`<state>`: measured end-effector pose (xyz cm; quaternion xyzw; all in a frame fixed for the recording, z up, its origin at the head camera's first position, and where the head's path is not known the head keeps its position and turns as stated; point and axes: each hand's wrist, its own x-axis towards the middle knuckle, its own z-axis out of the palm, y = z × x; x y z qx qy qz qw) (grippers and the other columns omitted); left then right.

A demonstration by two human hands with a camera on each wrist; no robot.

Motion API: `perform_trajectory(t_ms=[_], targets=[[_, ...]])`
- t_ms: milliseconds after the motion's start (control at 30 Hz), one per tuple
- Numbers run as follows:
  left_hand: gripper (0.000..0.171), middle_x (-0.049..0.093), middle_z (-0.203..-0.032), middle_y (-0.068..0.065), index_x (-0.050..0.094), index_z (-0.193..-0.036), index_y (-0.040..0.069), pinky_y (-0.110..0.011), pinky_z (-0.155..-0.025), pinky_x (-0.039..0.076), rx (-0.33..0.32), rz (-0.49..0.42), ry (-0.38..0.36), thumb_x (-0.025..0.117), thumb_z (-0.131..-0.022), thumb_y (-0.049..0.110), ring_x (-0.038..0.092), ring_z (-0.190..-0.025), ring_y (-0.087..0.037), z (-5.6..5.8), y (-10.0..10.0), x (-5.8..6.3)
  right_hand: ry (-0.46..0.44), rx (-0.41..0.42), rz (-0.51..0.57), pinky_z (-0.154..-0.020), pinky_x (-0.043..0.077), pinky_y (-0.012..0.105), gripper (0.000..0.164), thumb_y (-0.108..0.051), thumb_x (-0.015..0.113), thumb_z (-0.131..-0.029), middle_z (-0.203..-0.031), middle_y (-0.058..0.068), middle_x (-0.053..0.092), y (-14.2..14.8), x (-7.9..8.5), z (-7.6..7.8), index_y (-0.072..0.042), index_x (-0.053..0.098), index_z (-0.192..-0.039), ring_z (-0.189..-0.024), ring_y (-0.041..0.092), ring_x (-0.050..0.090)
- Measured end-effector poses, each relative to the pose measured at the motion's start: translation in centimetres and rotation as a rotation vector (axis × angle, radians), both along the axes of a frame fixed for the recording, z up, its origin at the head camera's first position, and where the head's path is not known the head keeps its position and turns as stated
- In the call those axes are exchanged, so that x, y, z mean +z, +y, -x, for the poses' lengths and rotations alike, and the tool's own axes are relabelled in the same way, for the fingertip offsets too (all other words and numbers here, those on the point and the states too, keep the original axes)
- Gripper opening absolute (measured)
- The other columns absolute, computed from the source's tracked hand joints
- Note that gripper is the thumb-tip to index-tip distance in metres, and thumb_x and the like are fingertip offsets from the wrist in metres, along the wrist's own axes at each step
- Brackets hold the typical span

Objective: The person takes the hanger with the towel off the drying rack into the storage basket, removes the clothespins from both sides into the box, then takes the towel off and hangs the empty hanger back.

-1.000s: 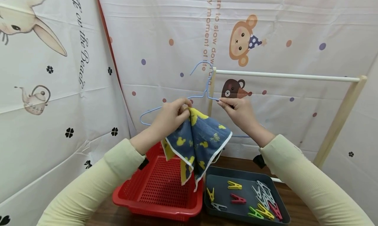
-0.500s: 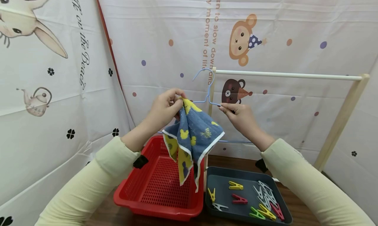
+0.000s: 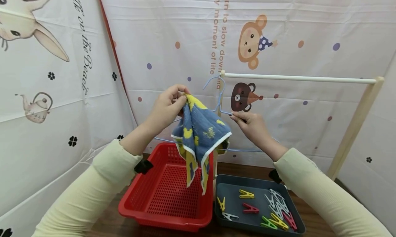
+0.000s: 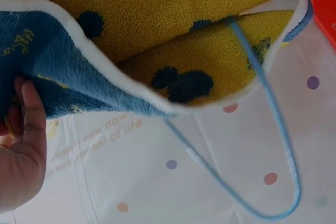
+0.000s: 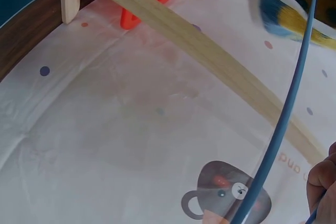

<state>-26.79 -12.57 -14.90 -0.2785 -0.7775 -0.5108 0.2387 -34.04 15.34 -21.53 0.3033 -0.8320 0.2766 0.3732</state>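
A blue and yellow towel (image 3: 204, 127) with a white hem hangs in folds from my left hand (image 3: 164, 108), which pinches its top corner. My right hand (image 3: 252, 125) holds a blue wire hanger (image 3: 220, 96) by its right shoulder, hook upward. The towel hides much of the hanger's left half. In the left wrist view, the hanger's rounded end (image 4: 294, 182) sticks out past the towel's edge, one wire lying across the yellow side. The right wrist view shows the hanger's lower bar (image 5: 286, 114) running toward the towel.
A red plastic basket (image 3: 136, 209) stands below the towel. Right of it, a dark grey tray (image 3: 230, 182) holds several clothespins (image 3: 250, 208). Behind rises a wooden rack with a white rail (image 3: 297, 77). Printed cloth (image 3: 173, 23) hangs at the back and left.
My left hand has moved left and up, taking the towel along. My right hand and the hanger have sunk a little. Basket and tray stay where they were.
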Motion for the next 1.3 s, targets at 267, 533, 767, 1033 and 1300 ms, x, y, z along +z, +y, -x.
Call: perform_trajectory(t_ms=[267, 533, 767, 1033, 1300], targets=[[0.013, 0.061, -0.090, 0.004, 0.055, -0.112, 0.008, -0.017, -0.066, 0.054, -0.083, -0.180, -0.096, 0.044, -0.105, 0.008, 0.058, -0.070, -0.005, -1.2, -1.4, 2.1, -0.019, 0.006, 0.019, -0.051, 0.028, 0.021, 0.022, -0.006, 0.069, -0.096, -0.093, 0.023, 0.078, 0.3, -0.7, 0.2, 0.003, 0.076, -0.115, -0.050, -0.001, 0.030], [0.012, 0.061, -0.091, 0.003, 0.056, -0.104, 0.014, -0.016, -0.062, 0.052, -0.154, -0.412, -0.119, 0.046, -0.106, 0.008, 0.059, -0.065, -0.004, -2.9, -3.2, 4.0, -0.005, -0.012, 0.001, -0.054, 0.033, 0.020, 0.021, -0.004, 0.069, -0.095, -0.101, 0.023, 0.077, 0.7, -1.4, 0.4, 0.004, 0.076, -0.114, -0.055, 0.007, 0.050], [0.007, 0.062, -0.098, 0.000, 0.055, -0.108, 0.013, -0.018, -0.064, 0.054, -0.069, -0.325, -0.145, 0.048, -0.106, 0.012, 0.061, -0.070, -0.005, -2.9, -5.2, 3.1, 0.010, -0.057, 0.027, -0.055, 0.034, 0.019, 0.020, -0.002, 0.070, -0.094, -0.100, 0.025, 0.077, 1.8, -1.7, 0.4, 0.005, 0.076, -0.112, -0.061, 0.014, 0.057], [0.010, 0.064, -0.096, 0.007, 0.053, -0.113, 0.014, -0.019, -0.070, 0.057, 0.048, -0.177, -0.198, 0.046, -0.107, 0.017, 0.063, -0.075, -0.004, -1.9, -7.0, 0.6, 0.048, -0.104, 0.027, -0.055, 0.033, 0.017, 0.018, -0.002, 0.071, -0.093, -0.097, 0.026, 0.077, 3.3, -1.3, -0.5, 0.005, 0.077, -0.109, -0.062, 0.016, 0.057], [0.021, 0.063, -0.089, 0.009, 0.051, -0.121, 0.001, -0.019, -0.070, 0.058, 0.055, -0.082, -0.251, 0.044, -0.107, 0.014, 0.062, -0.072, -0.003, -0.9, -7.0, -1.7, 0.035, -0.116, 0.049, -0.054, 0.032, 0.017, 0.019, -0.002, 0.069, -0.095, -0.097, 0.028, 0.076, 5.3, -0.8, -1.7, 0.007, 0.076, -0.110, -0.062, 0.000, 0.044]])
